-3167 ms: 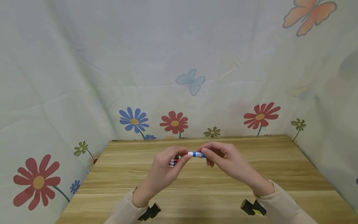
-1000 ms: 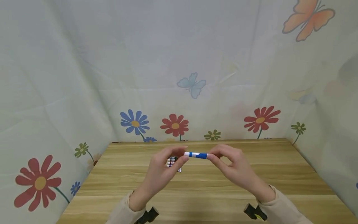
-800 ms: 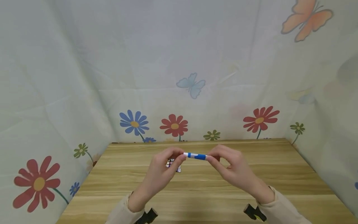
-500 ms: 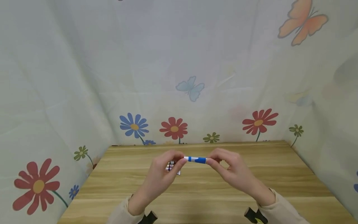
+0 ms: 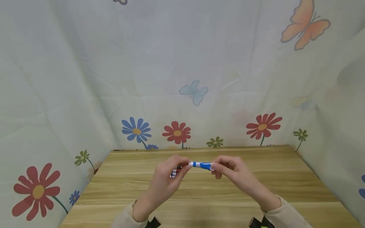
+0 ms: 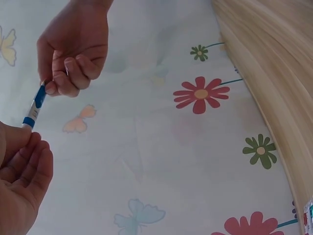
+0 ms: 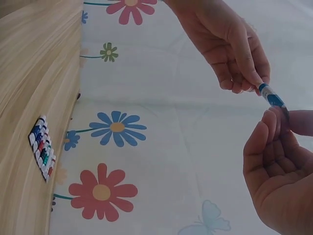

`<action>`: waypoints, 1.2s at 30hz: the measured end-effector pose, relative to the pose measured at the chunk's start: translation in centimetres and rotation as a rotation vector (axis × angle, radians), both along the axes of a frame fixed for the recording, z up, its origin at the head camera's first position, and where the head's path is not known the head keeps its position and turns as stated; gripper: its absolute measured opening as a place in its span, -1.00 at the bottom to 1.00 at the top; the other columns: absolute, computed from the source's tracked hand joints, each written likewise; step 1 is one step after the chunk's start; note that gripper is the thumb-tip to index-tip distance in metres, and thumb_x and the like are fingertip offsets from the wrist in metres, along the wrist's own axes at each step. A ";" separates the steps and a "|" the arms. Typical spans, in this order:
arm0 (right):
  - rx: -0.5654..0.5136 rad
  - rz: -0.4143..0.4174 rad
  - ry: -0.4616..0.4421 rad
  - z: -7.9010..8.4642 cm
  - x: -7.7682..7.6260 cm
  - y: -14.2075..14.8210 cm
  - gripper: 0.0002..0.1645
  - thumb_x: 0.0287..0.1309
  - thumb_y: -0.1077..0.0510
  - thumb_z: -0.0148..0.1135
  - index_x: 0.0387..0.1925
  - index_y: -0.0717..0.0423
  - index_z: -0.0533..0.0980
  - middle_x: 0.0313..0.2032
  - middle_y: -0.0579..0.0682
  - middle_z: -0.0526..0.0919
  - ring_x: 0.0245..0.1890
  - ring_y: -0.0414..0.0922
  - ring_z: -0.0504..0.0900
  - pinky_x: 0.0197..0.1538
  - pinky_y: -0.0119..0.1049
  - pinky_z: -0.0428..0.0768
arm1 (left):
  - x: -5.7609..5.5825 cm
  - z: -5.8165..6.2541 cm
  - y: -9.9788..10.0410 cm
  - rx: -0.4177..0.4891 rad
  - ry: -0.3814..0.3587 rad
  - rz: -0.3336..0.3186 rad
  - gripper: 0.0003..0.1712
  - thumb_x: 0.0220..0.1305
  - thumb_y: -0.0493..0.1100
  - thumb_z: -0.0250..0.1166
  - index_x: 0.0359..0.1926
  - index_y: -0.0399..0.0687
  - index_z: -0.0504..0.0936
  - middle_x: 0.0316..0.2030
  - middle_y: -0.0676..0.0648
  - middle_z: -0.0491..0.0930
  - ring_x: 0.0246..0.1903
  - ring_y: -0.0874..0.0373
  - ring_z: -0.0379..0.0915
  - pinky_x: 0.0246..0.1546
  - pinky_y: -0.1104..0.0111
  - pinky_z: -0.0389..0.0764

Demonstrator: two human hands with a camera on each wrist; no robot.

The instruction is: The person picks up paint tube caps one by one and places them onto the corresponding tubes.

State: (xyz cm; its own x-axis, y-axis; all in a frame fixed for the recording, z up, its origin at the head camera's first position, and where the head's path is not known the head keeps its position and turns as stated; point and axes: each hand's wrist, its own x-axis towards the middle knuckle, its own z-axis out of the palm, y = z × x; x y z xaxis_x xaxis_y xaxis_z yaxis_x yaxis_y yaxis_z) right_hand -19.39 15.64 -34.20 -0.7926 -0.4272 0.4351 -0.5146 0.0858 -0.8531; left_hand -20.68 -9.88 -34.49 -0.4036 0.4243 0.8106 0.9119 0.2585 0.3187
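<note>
A small blue and white paint tube (image 5: 203,165) is held level above the table, stretched between both hands. My left hand (image 5: 166,177) pinches its white cap end between thumb and forefinger. At the other end, my right hand (image 5: 236,174) grips the flat tail by thumb and fingers. The left wrist view shows the tube (image 6: 36,104) running between the two hands, its cap mostly hidden by the left fingers. Behind my left hand lies a row of similar tubes (image 7: 43,147) with white caps, in several colours, best seen in the right wrist view.
The wooden table (image 5: 205,199) spreads beneath both hands. A pale cloth backdrop (image 5: 159,63) printed with flowers and butterflies stands behind it and along both sides. Dark camera mounts (image 5: 154,222) sit under the wrists.
The right hand, earlier further along the tube, moved back to its tail end; its lower fingers now curl beneath. The left hand stays on the cap. The head view has tilted up slightly.
</note>
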 end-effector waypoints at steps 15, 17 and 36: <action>0.098 -0.156 0.255 -1.2 0.1 -0.3 -0.84 0.38 0.23 0.24 -0.27 -0.12 0.63 -0.42 -0.10 0.58 -0.45 -0.17 0.50 -0.42 -0.32 0.51 | -0.1 -0.7 -0.3 -0.047 -0.254 0.042 -0.90 0.47 -0.20 0.22 -0.14 -0.09 0.66 -0.43 0.13 0.54 -0.48 0.29 0.42 -0.53 0.44 0.57; 0.124 -0.179 0.290 -1.4 0.1 -0.4 -0.84 0.36 0.21 0.27 -0.28 -0.17 0.63 -0.43 -0.18 0.56 -0.46 -0.21 0.49 -0.45 -0.33 0.48 | -0.1 -0.8 -0.4 -0.054 -0.261 0.031 -0.89 0.49 -0.20 0.20 -0.14 -0.09 0.66 -0.43 0.13 0.54 -0.47 0.29 0.42 -0.55 0.44 0.56; 0.110 -0.072 -0.015 -1.3 0.0 -0.2 -0.80 0.45 0.12 0.16 -0.24 0.12 0.65 -0.37 -0.02 0.67 -0.42 -0.10 0.62 -0.27 -0.25 0.65 | -0.1 -1.0 -0.5 -0.072 -0.099 -0.008 -0.93 0.42 -0.31 0.25 -0.17 -0.08 0.63 -0.41 0.10 0.52 -0.45 0.32 0.38 -0.48 0.50 0.52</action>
